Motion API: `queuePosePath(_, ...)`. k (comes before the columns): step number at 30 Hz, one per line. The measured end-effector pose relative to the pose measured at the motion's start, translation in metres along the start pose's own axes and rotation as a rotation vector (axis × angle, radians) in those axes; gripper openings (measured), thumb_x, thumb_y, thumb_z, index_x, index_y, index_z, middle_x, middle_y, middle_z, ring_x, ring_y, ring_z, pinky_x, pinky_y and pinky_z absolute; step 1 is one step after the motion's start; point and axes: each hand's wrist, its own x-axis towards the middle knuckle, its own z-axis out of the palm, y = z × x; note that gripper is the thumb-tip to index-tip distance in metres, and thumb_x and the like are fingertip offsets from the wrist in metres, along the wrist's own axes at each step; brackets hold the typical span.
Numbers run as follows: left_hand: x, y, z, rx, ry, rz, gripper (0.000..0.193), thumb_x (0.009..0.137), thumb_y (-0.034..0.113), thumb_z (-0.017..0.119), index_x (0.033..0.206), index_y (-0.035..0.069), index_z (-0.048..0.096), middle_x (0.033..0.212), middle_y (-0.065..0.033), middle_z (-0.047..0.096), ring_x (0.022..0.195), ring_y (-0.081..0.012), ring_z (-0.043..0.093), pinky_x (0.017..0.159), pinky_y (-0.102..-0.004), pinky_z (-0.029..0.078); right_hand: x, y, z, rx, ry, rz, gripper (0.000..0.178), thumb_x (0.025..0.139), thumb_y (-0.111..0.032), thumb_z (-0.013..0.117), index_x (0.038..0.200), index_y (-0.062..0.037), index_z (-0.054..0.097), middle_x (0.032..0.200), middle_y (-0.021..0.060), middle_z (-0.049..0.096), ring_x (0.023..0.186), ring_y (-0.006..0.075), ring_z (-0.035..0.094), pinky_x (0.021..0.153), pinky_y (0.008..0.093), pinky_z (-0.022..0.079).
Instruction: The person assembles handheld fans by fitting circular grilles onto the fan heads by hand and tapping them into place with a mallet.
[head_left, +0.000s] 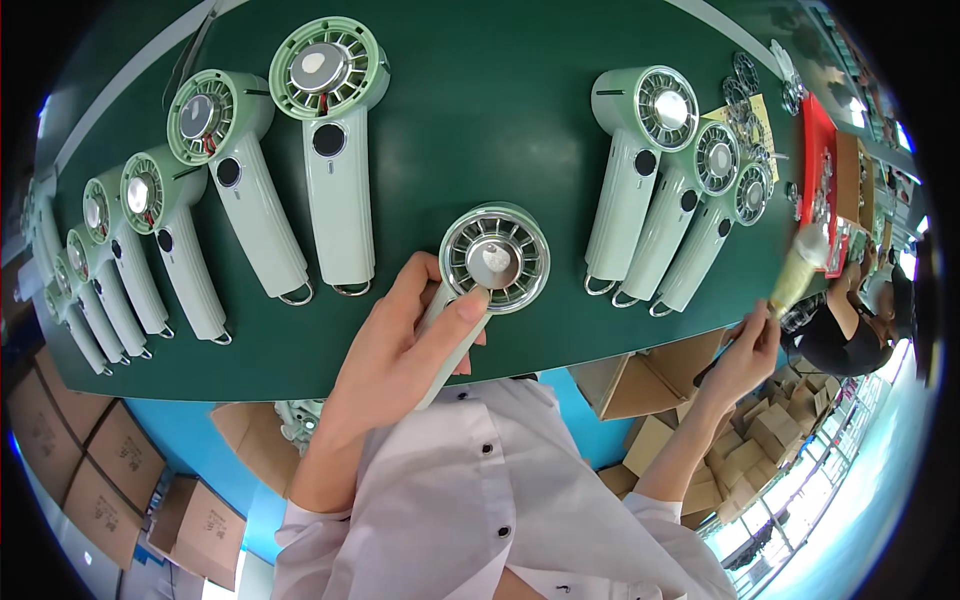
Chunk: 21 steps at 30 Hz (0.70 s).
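Observation:
My left hand (385,360) grips a pale green handheld fan (520,290) by its handle near the table's front edge. Its round head, with a silver ring and a grey hub, faces up, and my thumb lies at the lower rim of the hub. A whitish patch shows on that hub. Off to the right, my right hand (742,365) is closed on a pale yellow bottle (797,275), held tilted and slightly blurred. Three fans with silver rings (640,180) lie right of the held one. Left of it, a row of fans (340,200) includes nearer ones without that ring.
The green table (480,110) curves across the view. At its right stand a red tray (818,160) and loose clear ring parts (742,90) on yellow paper. Cardboard boxes (640,380) sit below the front edge. Another person (850,330) is at the far right.

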Motion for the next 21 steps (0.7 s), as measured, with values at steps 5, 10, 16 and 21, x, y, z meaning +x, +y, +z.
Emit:
queuePosePath(5,0.003,0.005,0.023,0.065,0.082,0.02,0.03,0.1,0.025,0.062,0.113,0.0,0.052,0.087,-0.0072,0.065,0.069,-0.0085,0.06,0.061,-0.0237,0.05,0.023,0.069,-0.01,-0.227,-0.015,-0.055,0.024,0.1,-0.021,0.065,0.1,0.0028,0.068,0.07,-0.001,0.052,0.062,0.0056,0.045,0.053,0.0246,0.035)
queuePosePath(10,0.003,0.001,0.028,0.246,0.215,0.081,0.027,0.097,0.015,0.063,0.115,0.0,0.051,0.092,-0.0079,0.063,0.068,-0.0097,0.06,0.06,-0.0237,0.05,0.013,0.041,0.022,-0.416,-0.008,-0.329,0.017,0.093,-0.01,0.07,0.101,0.0046,0.067,0.087,0.0111,0.059,0.074,0.0214,0.056,0.069,0.0337,0.047)
queuePosePath(16,0.008,-0.001,0.031,0.384,0.351,0.118,0.038,0.087,0.001,0.067,0.12,0.0,0.048,0.093,-0.0091,0.064,0.067,-0.0132,0.062,0.06,-0.0268,0.051,0.01,-0.004,0.014,-0.447,0.124,-0.394,0.022,0.088,-0.005,0.073,0.108,0.0024,0.065,0.098,0.0124,0.06,0.084,0.0287,0.058,0.077,0.0357,0.049)
queuePosePath(21,0.007,-0.007,0.023,0.659,0.377,0.165,0.052,0.09,0.006,0.065,0.137,0.0,0.045,0.102,-0.0092,0.065,0.081,-0.0168,0.063,0.073,-0.0278,0.051,-0.041,-0.08,0.031,0.463,-0.743,-0.565,0.027,0.08,-0.009,0.076,0.106,-0.004,0.067,0.102,0.0047,0.067,0.083,0.0239,0.064,0.07,0.0354,0.051)
